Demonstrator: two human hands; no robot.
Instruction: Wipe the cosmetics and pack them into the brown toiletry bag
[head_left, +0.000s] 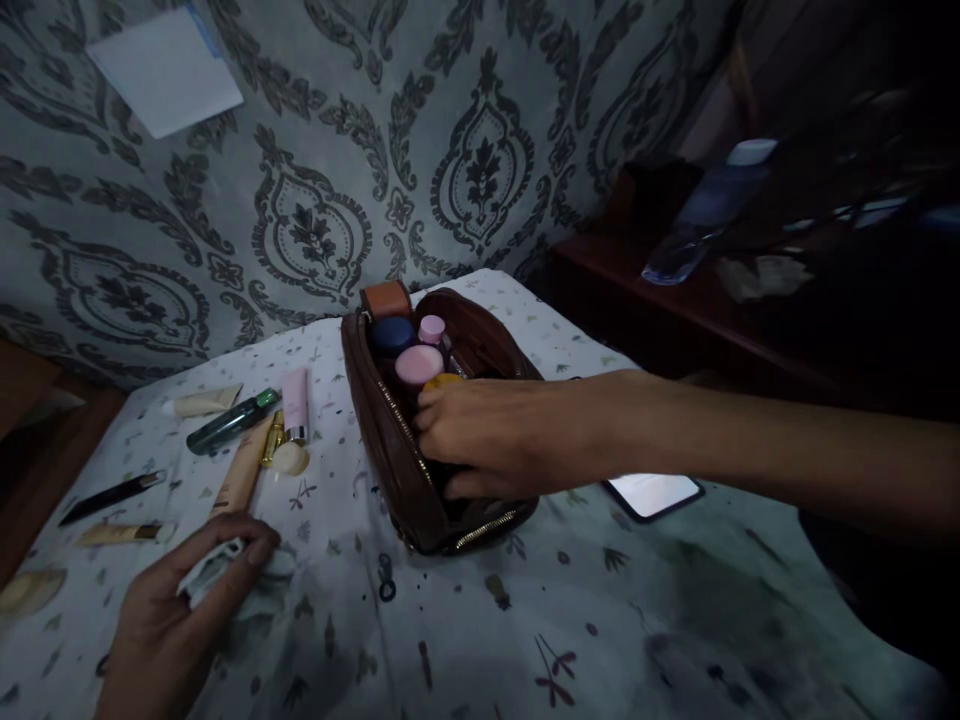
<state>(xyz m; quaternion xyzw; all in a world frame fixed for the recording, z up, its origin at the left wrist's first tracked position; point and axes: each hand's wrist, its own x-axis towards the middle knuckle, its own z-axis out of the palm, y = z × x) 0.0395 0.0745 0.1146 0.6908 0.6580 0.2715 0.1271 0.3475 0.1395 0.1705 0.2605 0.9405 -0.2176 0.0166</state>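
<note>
A brown zippered bag (390,470) lies open on the patterned white sheet (465,650). Inside it are a dark blue lid (393,335), a pink round lid (419,366), a small pink-capped bottle (432,330) and something yellow (444,380). My right hand (495,430) reaches into the bag from the right; its fingertips are partly hidden inside, so what they touch cannot be made out. At the lower left, my left hand (195,590) is closed around a crumpled whitish thing (214,570), just below a peach tube (244,468).
Left of the bag lie a green bottle (232,422), a pink tube (295,402), a cream tube (204,401), a black pencil-like item (111,498) and small cosmetics. A phone (652,493) lies under my right forearm. A clear bottle (705,215) stands on a dark red surface.
</note>
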